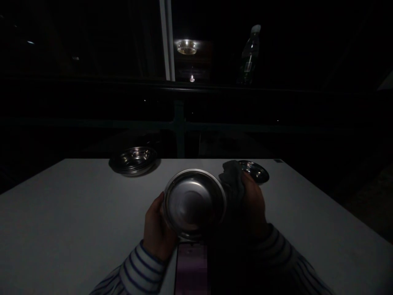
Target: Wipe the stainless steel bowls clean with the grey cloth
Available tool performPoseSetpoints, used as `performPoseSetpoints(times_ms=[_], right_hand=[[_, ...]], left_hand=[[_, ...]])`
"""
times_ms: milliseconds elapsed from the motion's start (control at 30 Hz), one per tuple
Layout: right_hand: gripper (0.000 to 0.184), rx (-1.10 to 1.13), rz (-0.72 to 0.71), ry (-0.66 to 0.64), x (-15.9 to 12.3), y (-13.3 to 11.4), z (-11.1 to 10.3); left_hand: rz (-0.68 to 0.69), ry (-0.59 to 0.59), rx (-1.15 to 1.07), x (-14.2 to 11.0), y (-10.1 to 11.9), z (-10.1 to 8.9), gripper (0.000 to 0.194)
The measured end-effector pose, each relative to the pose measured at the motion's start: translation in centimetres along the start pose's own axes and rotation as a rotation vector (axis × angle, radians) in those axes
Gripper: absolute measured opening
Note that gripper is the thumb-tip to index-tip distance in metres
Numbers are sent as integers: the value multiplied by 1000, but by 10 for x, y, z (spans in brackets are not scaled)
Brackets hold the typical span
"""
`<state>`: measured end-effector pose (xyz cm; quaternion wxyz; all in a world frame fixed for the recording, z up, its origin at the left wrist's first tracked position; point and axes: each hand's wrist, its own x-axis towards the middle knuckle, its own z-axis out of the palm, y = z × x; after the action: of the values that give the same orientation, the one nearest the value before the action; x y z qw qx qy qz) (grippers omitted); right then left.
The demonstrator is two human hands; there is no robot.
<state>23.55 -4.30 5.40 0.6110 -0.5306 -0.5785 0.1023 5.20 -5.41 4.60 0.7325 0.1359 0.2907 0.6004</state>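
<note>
A round, shiny metal bowl [195,203] is held up over the table with its underside facing me. My left hand [159,229] grips its left rim, fingers partly hidden behind it. At the bowl's right edge, my right hand [254,200] is closed on a dark grey cloth [233,178]. The cloth lies close against the rim; whether it touches is hard to tell in the dim light. Below the bowl, a phone [192,268] with a purplish screen lies at the near side.
A stack of metal bowls [133,161] stands at the far left of the white table [76,217]. One more metal dish [254,171] sits at the far right, behind my right hand. Beyond the table, a plastic bottle [250,57] stands on a dark ledge.
</note>
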Motion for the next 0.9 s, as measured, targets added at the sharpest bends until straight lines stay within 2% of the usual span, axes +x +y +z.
performPoseSetpoints(times_ms=[167,267,400,533,633,733,800,900], right_hand=[[26,-84,-38,-72,-1,18,1],[28,-87,-30,-102,-4,20,2],[29,-83,-90,-123,-6,19,2],[30,-77,-32,-130,-4,29,2],[30,-99,-79,-168,-2,34,1],[31,-70,-100,-159,-2,31,0],[30,-8,-31,-142,-2,25,1],[29,121,211,-109,-1,20,6]], left_hand=[[-21,48,-18,1,2,0,20],[-12,49,-10,2,2,-2,23],[-7,43,-2,3,2,-3,25],[-2,29,-29,5,2,-6,28],[13,2,-52,6,2,-8,30],[40,28,-76,6,2,-8,28],[70,55,-89,6,2,-7,26],[146,95,-40,7,4,-7,22]])
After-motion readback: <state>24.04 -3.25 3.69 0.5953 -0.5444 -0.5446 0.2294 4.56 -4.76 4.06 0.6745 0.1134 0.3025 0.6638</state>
